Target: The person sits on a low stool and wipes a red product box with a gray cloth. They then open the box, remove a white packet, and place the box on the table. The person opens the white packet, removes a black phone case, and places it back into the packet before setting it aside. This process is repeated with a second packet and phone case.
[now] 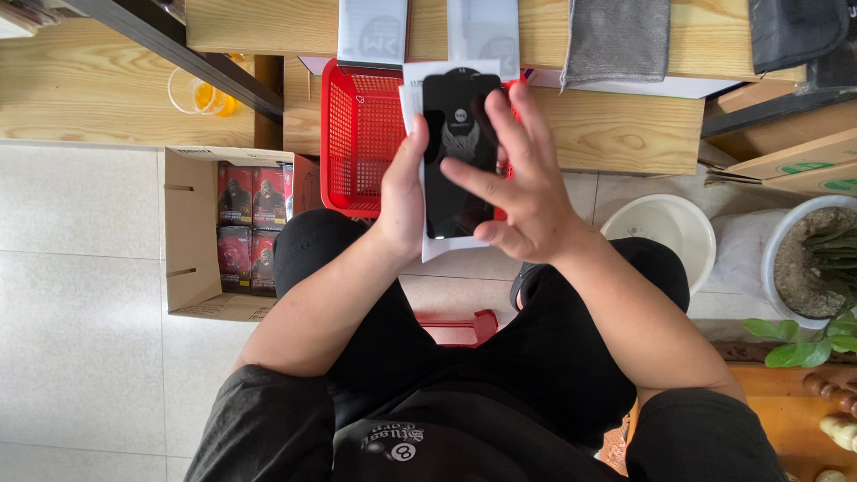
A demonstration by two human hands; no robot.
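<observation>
Above my lap, just off the bench's near edge, I am holding a black screen protector on its white backing sheet, long axis running away from me toward the red basket. My left hand is pinching its left edge, thumb on top. My right hand is lying nearer its face, fingers spread flat across the right half, pinching nothing.
</observation>
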